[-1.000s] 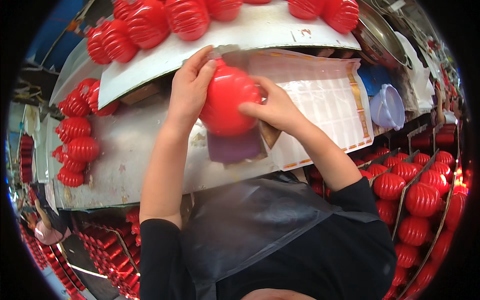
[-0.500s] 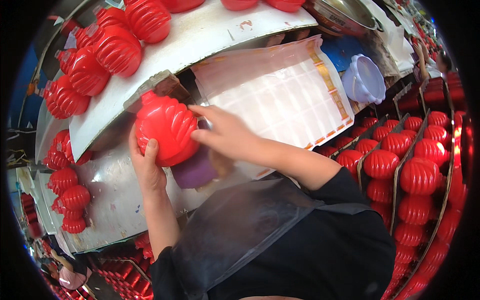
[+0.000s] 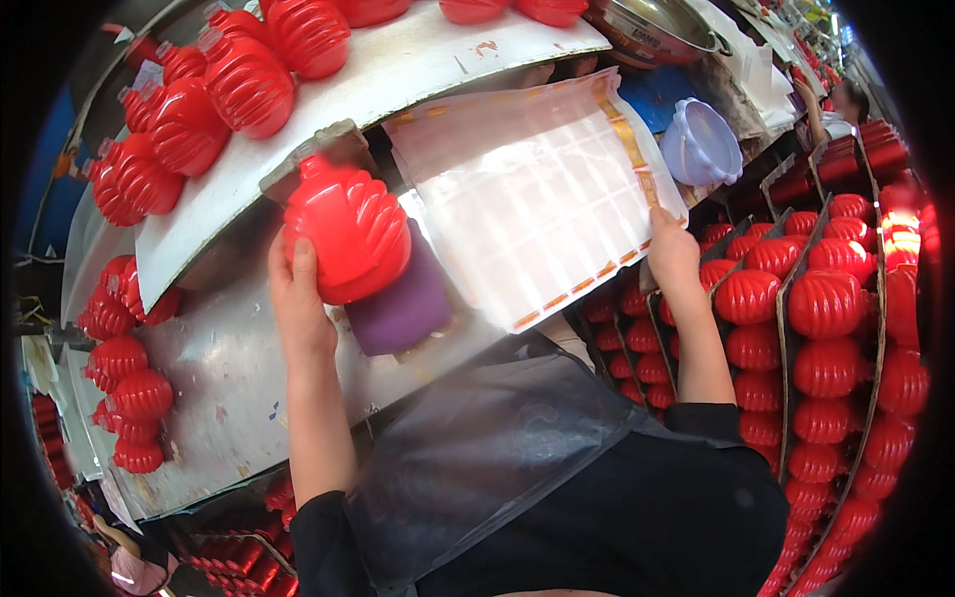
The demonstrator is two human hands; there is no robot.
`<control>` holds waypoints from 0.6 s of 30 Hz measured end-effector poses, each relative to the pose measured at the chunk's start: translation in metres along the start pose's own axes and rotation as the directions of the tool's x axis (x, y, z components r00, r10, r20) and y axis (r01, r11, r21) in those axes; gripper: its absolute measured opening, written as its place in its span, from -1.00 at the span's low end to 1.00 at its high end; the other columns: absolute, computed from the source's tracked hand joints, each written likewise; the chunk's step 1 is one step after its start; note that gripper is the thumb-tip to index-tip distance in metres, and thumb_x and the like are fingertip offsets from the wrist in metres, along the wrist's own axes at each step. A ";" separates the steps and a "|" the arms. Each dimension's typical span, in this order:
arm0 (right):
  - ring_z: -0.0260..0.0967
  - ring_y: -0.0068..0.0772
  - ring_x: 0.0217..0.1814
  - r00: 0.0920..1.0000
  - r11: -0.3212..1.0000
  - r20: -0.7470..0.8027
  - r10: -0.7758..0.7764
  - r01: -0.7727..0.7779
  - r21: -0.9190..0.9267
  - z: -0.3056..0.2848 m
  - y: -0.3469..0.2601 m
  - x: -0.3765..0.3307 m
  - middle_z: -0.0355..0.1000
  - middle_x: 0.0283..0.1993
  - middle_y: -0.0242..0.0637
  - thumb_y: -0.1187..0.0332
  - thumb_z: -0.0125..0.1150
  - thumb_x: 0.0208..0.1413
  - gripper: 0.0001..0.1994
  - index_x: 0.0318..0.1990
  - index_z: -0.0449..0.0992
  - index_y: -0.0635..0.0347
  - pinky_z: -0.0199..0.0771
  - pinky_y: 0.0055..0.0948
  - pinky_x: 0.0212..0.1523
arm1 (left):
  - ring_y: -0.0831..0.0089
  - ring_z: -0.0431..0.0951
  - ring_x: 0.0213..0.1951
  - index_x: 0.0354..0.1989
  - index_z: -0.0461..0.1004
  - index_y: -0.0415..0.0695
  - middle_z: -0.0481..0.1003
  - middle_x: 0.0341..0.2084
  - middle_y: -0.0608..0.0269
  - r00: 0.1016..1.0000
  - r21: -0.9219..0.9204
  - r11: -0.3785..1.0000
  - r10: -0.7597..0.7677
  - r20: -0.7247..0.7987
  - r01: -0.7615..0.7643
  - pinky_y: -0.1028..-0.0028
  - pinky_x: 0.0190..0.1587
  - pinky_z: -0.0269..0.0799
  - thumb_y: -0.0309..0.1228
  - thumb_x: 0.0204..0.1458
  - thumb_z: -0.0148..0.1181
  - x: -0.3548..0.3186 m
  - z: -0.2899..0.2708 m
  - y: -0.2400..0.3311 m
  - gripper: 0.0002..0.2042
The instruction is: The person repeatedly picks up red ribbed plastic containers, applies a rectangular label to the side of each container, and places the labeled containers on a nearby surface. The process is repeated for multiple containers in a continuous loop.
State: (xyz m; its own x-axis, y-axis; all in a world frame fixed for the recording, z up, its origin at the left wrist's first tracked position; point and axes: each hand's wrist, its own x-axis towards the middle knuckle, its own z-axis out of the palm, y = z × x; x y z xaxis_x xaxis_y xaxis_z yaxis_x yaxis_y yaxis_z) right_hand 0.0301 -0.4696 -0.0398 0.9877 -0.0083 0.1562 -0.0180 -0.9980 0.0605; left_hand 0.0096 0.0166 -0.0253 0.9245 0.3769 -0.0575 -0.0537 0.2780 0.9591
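My left hand [image 3: 296, 303] grips a red ribbed plastic lantern [image 3: 343, 231] from its left side, holding it over a purple pad [image 3: 403, 306] on the metal bench [image 3: 229, 368]. My right hand [image 3: 672, 251] rests on the right edge of a large white sheet [image 3: 537, 189] with gold and red strips along its border, fingers pinching that edge. The sheet lies tilted across the bench, right of the lantern.
More red lanterns [image 3: 229, 80] stand on the white upper shelf [image 3: 398, 70] and along the bench's left end [image 3: 124, 383]. Racks of red lanterns [image 3: 816, 328] fill the right side. A pale blue lidded tub [image 3: 701, 144] and a steel bowl [image 3: 657, 30] sit behind the sheet.
My right hand has let go of the lantern and moved right to the sheet's edge. My left hand alone now holds the lantern, which sits further from my body.
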 end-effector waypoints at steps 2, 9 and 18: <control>0.60 0.15 -0.12 0.988 0.993 0.145 -0.061 0.074 -0.087 -0.006 -0.018 -0.010 0.47 0.13 0.12 0.54 -0.03 0.19 -0.61 0.18 0.37 0.37 0.64 -0.08 -0.16 | 0.36 0.48 0.20 0.34 0.30 -0.27 0.47 0.20 0.09 1.000 0.003 1.000 0.014 -0.026 -0.014 0.33 0.30 0.37 -0.23 0.37 0.17 0.000 0.002 -0.001 -0.50; 0.59 0.07 -0.05 0.969 0.970 0.075 -0.237 0.232 0.074 -0.002 -0.007 -0.028 0.26 0.49 -0.16 0.58 0.12 -0.01 -0.30 0.40 0.31 0.14 0.63 -0.10 -0.08 | 0.43 0.50 0.12 0.29 0.36 -0.29 0.50 0.13 0.11 0.994 0.114 0.989 0.099 -0.041 -0.094 0.40 0.23 0.39 -0.19 0.37 0.17 -0.004 0.004 -0.005 -0.52; 0.61 -0.04 -0.19 0.910 0.855 -0.022 -0.414 0.397 0.334 -0.018 0.017 -0.012 0.61 -0.19 -0.16 0.52 0.36 0.05 -0.90 -0.26 0.65 0.17 0.61 -0.23 -0.17 | 0.38 0.41 0.24 0.45 0.11 -0.27 0.41 0.22 0.05 0.997 0.095 0.992 0.081 -0.017 -0.079 0.36 0.30 0.34 -0.17 0.34 0.20 -0.015 0.008 0.004 -0.34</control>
State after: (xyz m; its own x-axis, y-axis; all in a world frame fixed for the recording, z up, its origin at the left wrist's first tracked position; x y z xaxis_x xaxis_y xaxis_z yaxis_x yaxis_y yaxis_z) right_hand 0.0155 -0.4852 -0.0231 0.9030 0.4068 0.1386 0.4284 -0.8775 -0.2154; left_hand -0.0013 0.0046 -0.0188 0.9104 0.4134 0.0159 -0.0909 0.1624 0.9825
